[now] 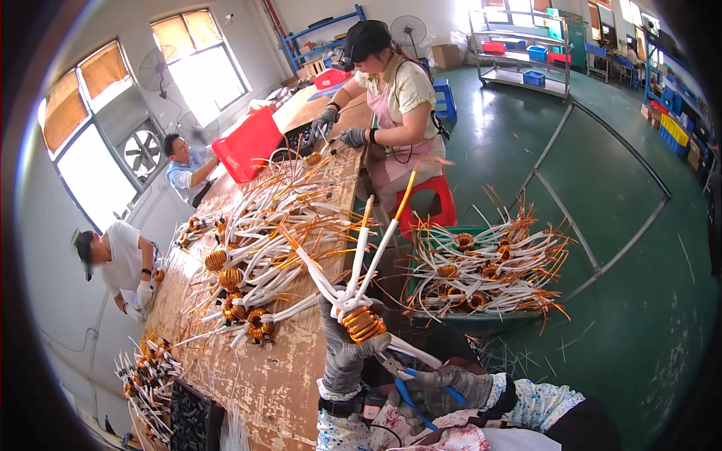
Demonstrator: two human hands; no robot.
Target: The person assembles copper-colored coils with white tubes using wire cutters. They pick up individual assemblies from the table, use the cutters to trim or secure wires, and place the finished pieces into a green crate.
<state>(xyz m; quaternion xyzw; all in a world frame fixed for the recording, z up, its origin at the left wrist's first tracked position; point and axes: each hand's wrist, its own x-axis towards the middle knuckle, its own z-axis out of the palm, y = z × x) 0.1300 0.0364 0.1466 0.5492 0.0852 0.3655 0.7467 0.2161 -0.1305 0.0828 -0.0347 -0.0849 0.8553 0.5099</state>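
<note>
My left hand, in a grey glove, is closed around a toroidal coil wound with thick copper wire. Long white-sleeved leads with bare copper ends rise from the coil, and another white lead runs out to the lower right. In my right hand, also gloved in grey, is a pair of blue-handled pliers. Their metal jaws lie just below the coil, close to that lower lead; whether they grip it I cannot tell. Many similar coils with white leads are heaped on the worn wooden table to the left.
A green crate full of coils stands at right beside a red stool. A black tray sits at the table's near left. Across the table is a red bin. Three co-workers are around the table. A metal frame stands on the green floor.
</note>
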